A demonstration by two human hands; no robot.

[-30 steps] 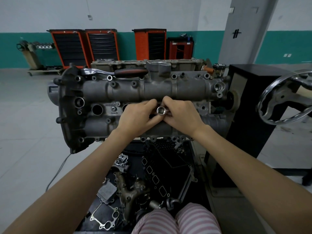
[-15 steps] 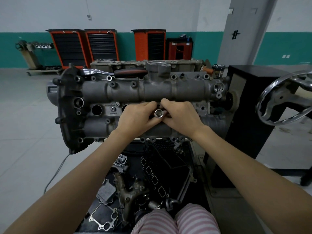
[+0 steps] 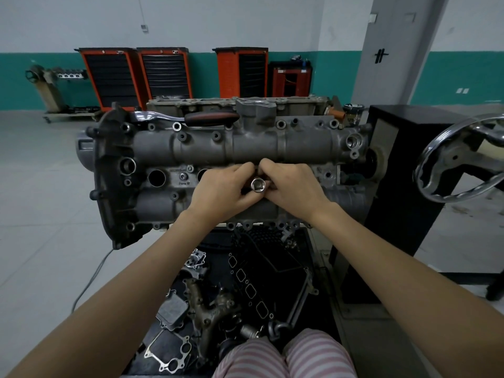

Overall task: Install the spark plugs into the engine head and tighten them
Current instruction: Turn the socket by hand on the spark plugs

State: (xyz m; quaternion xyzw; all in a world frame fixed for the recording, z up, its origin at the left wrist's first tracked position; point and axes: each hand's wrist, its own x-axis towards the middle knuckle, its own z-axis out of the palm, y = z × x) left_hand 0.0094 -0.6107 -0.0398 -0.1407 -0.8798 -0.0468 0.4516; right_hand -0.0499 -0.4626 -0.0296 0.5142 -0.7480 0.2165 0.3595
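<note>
The spark plugs themselves are not showing anywhere; what is showing is a chrome socket (image 3: 258,185) standing out of one of the middle plug wells of the engine head (image 3: 245,148), its open drive end facing the camera, so any plug it is carrying is sitting hidden below it, and how far that plug is threaded cannot be told. The left hand (image 3: 221,193) and the right hand (image 3: 293,190) are both curling their fingers in around the socket, pinching it from either side over the well, with the fingertips nearly meeting above it. The main risk here, as I judge it, is cross-threading: if the socket is leaning while the fingers are turning it, the plug could be biting at an angle into the soft head. A second risk is the socket slipping off the plug and leaving it loose deep in the well, since the grip is only a fingertip pinch. The ratchet (image 3: 188,117) is lying unused along the top edge of the head, just above the upper cam housing, and reaching for it too early would be hiding any binding that fingers would feel. An open plug well (image 3: 156,178) at the far left is sitting uncovered, so anything dropped could be falling into it. Loose engine parts (image 3: 210,309) are lying on the tray below
</note>
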